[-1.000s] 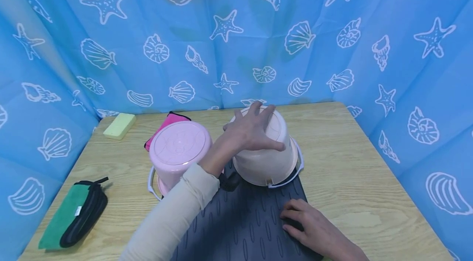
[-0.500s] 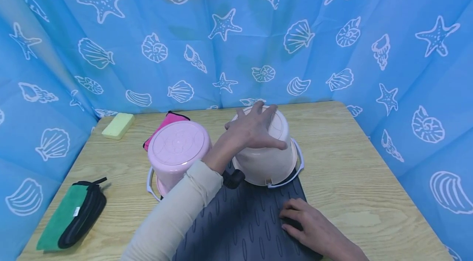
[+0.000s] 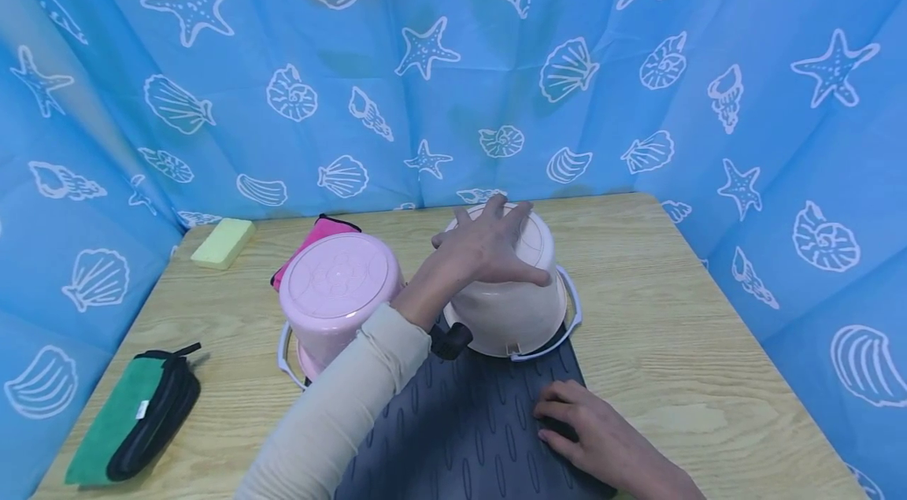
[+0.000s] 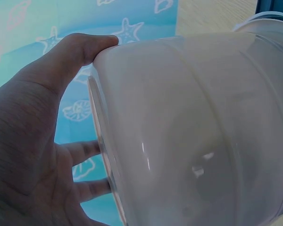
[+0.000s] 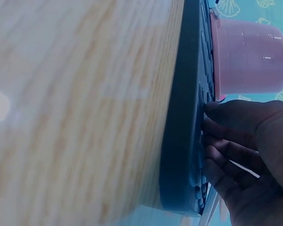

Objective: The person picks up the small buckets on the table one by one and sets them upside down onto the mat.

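My left hand (image 3: 485, 246) lies spread over the upturned base of a cream bucket (image 3: 499, 319), and its fingertips touch that base. In the left wrist view the thumb (image 4: 96, 46) rests on the rounded edge of the bucket's base, with the fingers spread apart. To the left, a pink bucket (image 3: 340, 279) also stands upside down, partly behind my sleeved forearm. Both buckets sit on a dark textured mat (image 3: 453, 437). Near the mat's right edge my right hand (image 3: 591, 433) rests with loosely bent fingers, fingertips touching the mat's surface in the right wrist view.
A pink cloth (image 3: 312, 244) lies behind the pink bucket. Farther left is a yellow sponge (image 3: 223, 242), and nearer, a green and black cloth item (image 3: 135, 413). A blue shell-patterned curtain (image 3: 439, 75) surrounds the wooden table (image 3: 694, 374).
The scene shifts slightly left in the head view. Both hands keep their places on the cream bucket and the mat, and the objects stay put.
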Tool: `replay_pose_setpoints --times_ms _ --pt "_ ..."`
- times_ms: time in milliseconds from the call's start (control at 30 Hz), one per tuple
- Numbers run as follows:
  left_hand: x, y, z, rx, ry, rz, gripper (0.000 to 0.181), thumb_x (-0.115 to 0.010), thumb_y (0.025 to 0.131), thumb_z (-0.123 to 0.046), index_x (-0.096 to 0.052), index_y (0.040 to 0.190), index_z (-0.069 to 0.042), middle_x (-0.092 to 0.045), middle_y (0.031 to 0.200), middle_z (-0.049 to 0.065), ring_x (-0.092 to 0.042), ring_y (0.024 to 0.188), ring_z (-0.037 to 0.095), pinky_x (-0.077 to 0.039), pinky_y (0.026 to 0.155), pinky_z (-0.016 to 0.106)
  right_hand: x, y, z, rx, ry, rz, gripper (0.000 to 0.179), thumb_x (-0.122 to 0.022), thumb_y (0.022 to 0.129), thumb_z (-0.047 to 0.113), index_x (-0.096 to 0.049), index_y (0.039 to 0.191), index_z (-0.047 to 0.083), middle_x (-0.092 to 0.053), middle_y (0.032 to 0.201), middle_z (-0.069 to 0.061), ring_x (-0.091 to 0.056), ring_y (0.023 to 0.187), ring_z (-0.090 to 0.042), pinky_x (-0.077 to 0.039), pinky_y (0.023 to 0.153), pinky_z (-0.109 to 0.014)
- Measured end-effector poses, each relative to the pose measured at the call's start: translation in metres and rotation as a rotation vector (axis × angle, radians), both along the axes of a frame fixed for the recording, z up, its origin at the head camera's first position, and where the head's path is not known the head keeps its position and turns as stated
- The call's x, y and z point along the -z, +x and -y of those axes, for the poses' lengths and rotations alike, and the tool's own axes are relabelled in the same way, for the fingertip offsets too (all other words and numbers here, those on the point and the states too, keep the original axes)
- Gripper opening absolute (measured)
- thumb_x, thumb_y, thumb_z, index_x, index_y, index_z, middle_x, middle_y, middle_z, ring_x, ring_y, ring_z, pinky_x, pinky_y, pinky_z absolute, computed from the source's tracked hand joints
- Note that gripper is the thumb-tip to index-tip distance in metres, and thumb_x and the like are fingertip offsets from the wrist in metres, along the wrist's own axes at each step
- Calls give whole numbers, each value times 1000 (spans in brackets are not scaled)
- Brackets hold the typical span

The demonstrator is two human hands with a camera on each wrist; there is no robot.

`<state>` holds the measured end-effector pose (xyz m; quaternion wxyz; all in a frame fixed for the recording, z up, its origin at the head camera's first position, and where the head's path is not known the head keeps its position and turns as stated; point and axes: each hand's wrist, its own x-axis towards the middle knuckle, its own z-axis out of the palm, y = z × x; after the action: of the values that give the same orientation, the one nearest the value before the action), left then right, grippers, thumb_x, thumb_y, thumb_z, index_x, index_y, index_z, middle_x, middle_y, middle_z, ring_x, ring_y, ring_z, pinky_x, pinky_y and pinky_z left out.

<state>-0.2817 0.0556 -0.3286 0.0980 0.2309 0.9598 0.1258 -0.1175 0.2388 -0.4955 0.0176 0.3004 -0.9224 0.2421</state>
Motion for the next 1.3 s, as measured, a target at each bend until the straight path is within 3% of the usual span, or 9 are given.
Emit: replay_pose_setpoints --times_ms 367,767,1300 --pt "2 -2 -4 5 -3 11 106 -70 72 -74 -23 159 -38 -20 162 4 -21 139 56 -35 85 80 2 0 1 -16 -15 -50 15 -79 86 18 -76 101 15 -57 106 11 -52 95 -6 -52 79 -29" --pt "3 -4 -10 2 -19 18 105 -70 73 -74 -23 159 -38 -19 163 5 -18 141 58 -34 86 81 1 1 1 -4 -3 -8 15 -78 88 19 -76 102 15 -57 106 12 -53 96 -6 -52 79 -29" --pt "5 -5 -18 5 -67 11 104 -69 73 -75 -24 159 -37 -21 162 4 -20 140 56 -34 87 81 2 0 0 -17 -18 -46 15 -79 87 18 -76 102 15 -57 106 11 -53 95 -6 -52 78 -29"
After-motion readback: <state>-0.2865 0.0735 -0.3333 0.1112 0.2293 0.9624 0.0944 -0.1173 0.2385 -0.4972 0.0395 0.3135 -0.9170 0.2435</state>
